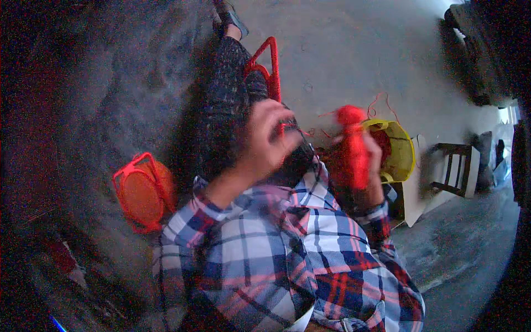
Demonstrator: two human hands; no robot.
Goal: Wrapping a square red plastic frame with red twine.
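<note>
My right hand point(374, 155) is wrapped around a thick, fluffy bundle of red yarn point(353, 146). My left hand point(268, 135) is raised over my lap, blurred by motion, its fingers curled. A short piece of red strand point(286, 128) shows at its fingertips, and thin red strands trail between the two hands. Beyond my left hand, a red angular frame point(272, 66) stands by my legs, its bars looking wrapped in red cord. Just right of the bundle, a yellow bucket point(408, 152) lies with its opening toward me and red yarn inside.
On the floor to my left stands an orange rounded object point(142, 191) with a red frame around it. At the right is a pale piece of furniture with dark slats point(454, 170). Dark objects point(478, 55) line the far right wall. My outstretched legs point(221, 105) reach forward over the grey floor point(332, 50).
</note>
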